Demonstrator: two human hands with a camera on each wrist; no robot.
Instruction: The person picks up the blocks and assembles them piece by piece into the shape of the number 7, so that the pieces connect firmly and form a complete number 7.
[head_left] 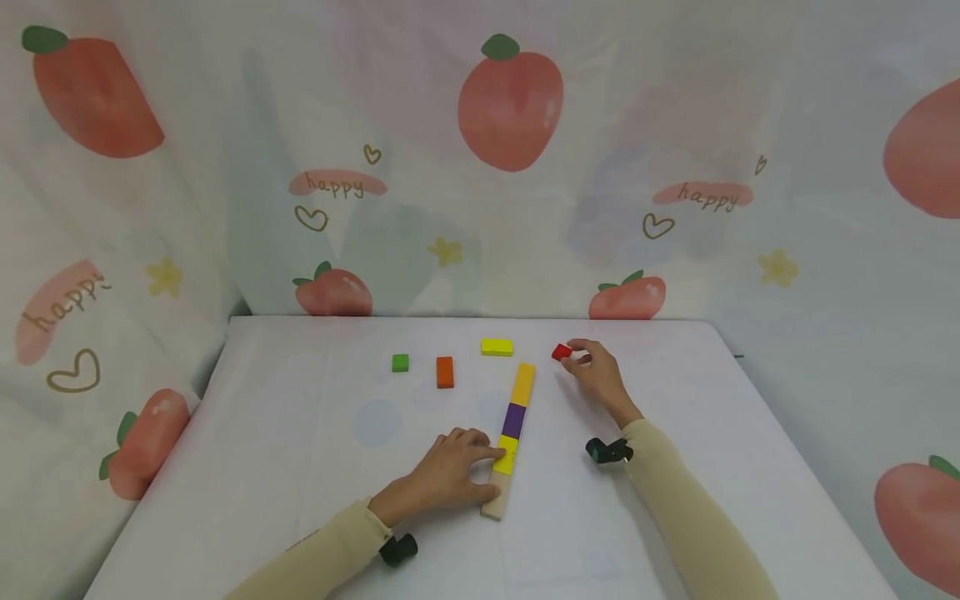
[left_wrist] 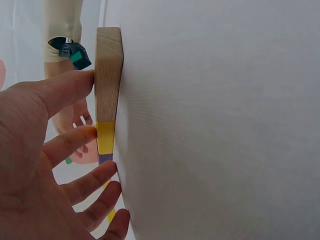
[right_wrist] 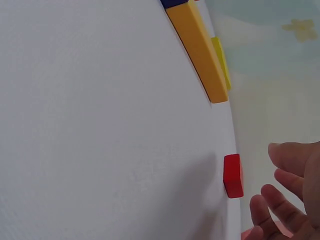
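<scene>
A straight row of blocks runs away from me on the white table. From near to far it has a plain wooden block (head_left: 495, 500), a yellow block (head_left: 508, 460), a purple block (head_left: 513, 421) and a longer orange-yellow block (head_left: 523, 385). My left hand (head_left: 446, 471) lies along its left side, thumb at the wooden block (left_wrist: 108, 75) and forefinger on the yellow one, fingers spread. Beyond the row's far end, my right hand (head_left: 602, 382) hovers beside a small red block (head_left: 560, 352). In the right wrist view its loosely bent fingers are apart from the red block (right_wrist: 233, 176).
Left of the row's far end lie a green block (head_left: 401, 363), an orange block (head_left: 446, 372) and a bright yellow block (head_left: 497, 347). A fruit-printed cloth (head_left: 510, 233) hangs behind the table's back edge. Both wrists carry small dark cameras.
</scene>
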